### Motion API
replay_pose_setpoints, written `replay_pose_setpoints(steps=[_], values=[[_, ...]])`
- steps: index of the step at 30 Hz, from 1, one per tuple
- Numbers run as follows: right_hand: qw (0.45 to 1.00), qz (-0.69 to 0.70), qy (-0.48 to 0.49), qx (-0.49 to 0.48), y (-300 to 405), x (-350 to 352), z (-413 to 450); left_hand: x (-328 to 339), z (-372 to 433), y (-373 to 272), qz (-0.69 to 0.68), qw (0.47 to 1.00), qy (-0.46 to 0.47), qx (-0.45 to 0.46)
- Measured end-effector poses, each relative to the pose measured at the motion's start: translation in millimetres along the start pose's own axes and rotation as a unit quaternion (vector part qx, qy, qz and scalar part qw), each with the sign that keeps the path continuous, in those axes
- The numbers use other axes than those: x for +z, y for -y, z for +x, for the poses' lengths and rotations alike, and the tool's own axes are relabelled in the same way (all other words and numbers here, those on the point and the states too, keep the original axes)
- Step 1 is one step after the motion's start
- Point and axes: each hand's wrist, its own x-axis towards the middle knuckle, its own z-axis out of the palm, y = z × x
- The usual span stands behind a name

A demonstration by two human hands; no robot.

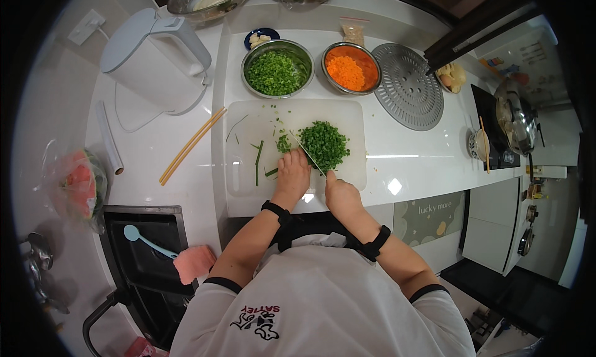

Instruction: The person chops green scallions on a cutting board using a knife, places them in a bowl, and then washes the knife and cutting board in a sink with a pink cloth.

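A knife (314,158) lies slantwise across the white cutting board (242,124), its handle in my right hand (343,195). Just left of the blade, my left hand (294,173) presses down with curled fingers on green stems, mostly hidden under it. Right of the blade is a heap of finely chopped greens (326,145). A smaller clump of chopped greens (283,144) sits above my left fingertips. A loose green stem (259,164) and a short stem piece (271,172) lie to the left of that hand, with scattered bits farther up the board.
Behind the board stand steel bowls of chopped greens (274,75) and chopped orange vegetable (347,73). A round perforated grey plate (409,87) lies to their right. Wooden chopsticks (192,147) and a white kettle (153,64) are at left, above a dark sink (144,254).
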Motion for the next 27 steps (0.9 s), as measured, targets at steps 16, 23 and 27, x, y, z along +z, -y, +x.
replay_pose_setpoints(steps=[16,23,27], values=[[0.998,0.058,-0.016,0.013,2.6,15.1,39.7,-7.1,0.3,-0.1,0.003,1.000,0.009,0.002],[0.986,0.134,-0.096,-0.015,-14.5,21.7,29.7,-31.9,-1.4,1.2,0.004,1.000,0.002,0.018],[0.986,0.132,-0.103,-0.024,-7.9,7.5,18.0,-38.9,-7.2,10.1,-0.054,0.998,0.009,0.012]])
